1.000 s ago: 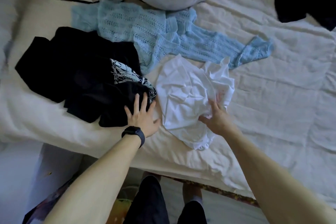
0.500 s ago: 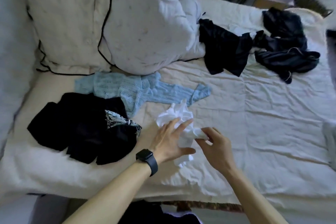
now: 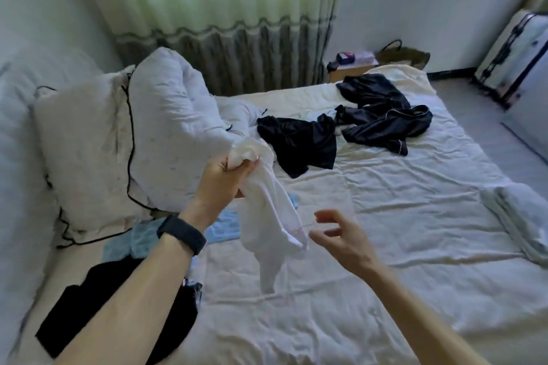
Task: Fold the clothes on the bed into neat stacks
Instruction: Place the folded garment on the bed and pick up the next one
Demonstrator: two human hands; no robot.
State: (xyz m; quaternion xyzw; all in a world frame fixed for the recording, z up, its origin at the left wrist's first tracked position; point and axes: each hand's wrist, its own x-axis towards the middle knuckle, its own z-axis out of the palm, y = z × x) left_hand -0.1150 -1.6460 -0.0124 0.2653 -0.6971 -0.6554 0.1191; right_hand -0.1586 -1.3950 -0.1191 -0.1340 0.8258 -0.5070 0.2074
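My left hand (image 3: 221,179) grips the bunched top of a white garment (image 3: 268,216) and holds it up above the bed (image 3: 385,246); the cloth hangs down in a twisted strip. My right hand (image 3: 338,238) hovers just right of the garment's lower edge, fingers loosely spread and holding nothing. A light blue knit top (image 3: 142,241) lies on the sheet under my left forearm. A pile of black clothes (image 3: 98,305) sits at the near left. More black garments (image 3: 350,130) lie crumpled at the far middle of the bed.
A large white pillow with black piping (image 3: 98,154) and a bunched duvet (image 3: 178,115) fill the left. A folded pale cloth (image 3: 522,216) lies at the bed's right edge. A suitcase (image 3: 516,53) stands far right, and a bedside stand with small items (image 3: 353,64) by the curtain.
The white garment has been lifted off the bed; my left hand now holds it up by its top while my right hand has let go. My view has tilted up toward the room.
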